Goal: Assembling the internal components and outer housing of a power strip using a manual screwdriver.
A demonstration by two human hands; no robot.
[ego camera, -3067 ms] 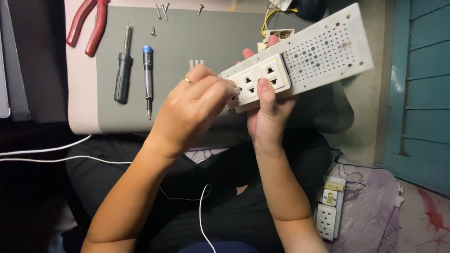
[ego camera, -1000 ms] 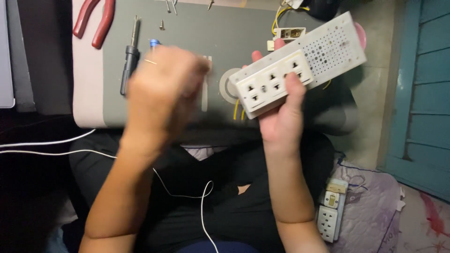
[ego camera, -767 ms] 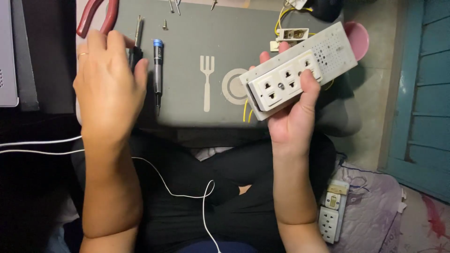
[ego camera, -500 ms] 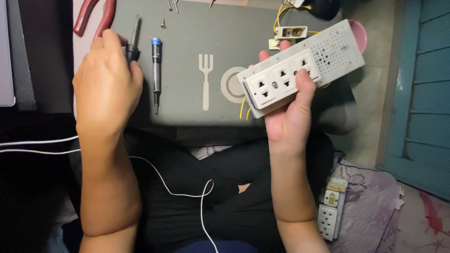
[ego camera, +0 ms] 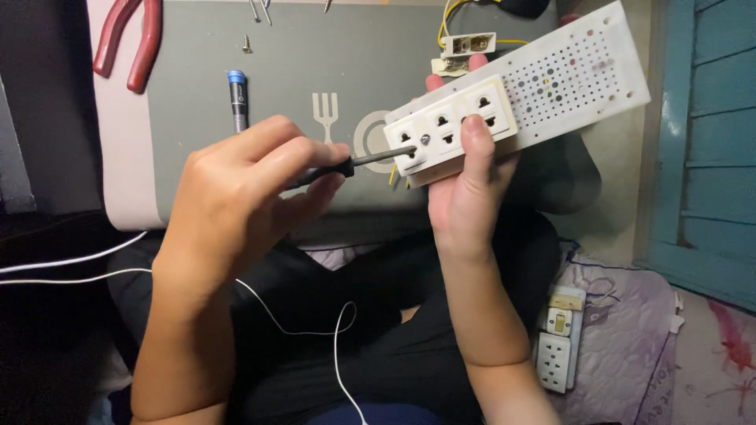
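Left hand (ego camera: pixel 236 197) wraps a black screwdriver (ego camera: pixel 358 161), handle mostly hidden, tip on a screw (ego camera: pixel 424 139) mid-frame. Right hand (ego camera: pixel 465 197) grips the white socket board (ego camera: pixel 520 94), thumb on top. Red pliers (ego camera: pixel 126 39) cut off upper left.

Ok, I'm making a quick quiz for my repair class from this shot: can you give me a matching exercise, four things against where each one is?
Things:
1. screwdriver
2. socket panel
3. red pliers
4. blue-capped tool

Places:
A. lying on the grey mat, just above the left hand
B. held in the right hand
C. top left corner, lying partly off the mat's edge
D. gripped in the left hand, tip at a screw on the panel

Pairs: 1-D, 2-B, 3-C, 4-A
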